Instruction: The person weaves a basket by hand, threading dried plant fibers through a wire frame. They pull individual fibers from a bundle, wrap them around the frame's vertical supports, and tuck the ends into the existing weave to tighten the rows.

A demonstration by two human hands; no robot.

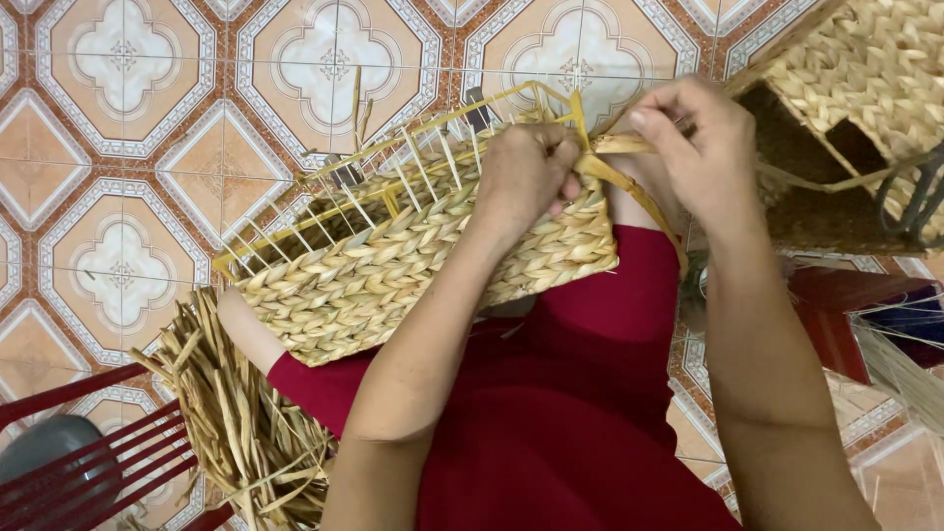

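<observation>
A half-woven basket (393, 261) of pale straw braid on a yellow wire frame (433, 133) lies tilted across my lap. My left hand (526, 172) presses on the basket's upper right corner, fingers curled against the weave. My right hand (693, 143) pinches a flat straw strand (615, 147) at that same corner, right by the left hand's fingers. The strand runs from the frame's corner down past my right wrist. The fingertips of both hands are partly hidden behind each other.
A bundle of loose dried straw (236, 413) lies on the patterned tile floor (128, 157) at my left knee. A red slatted chair (88, 462) sits at the lower left. A finished woven basket (855, 108) stands at the upper right.
</observation>
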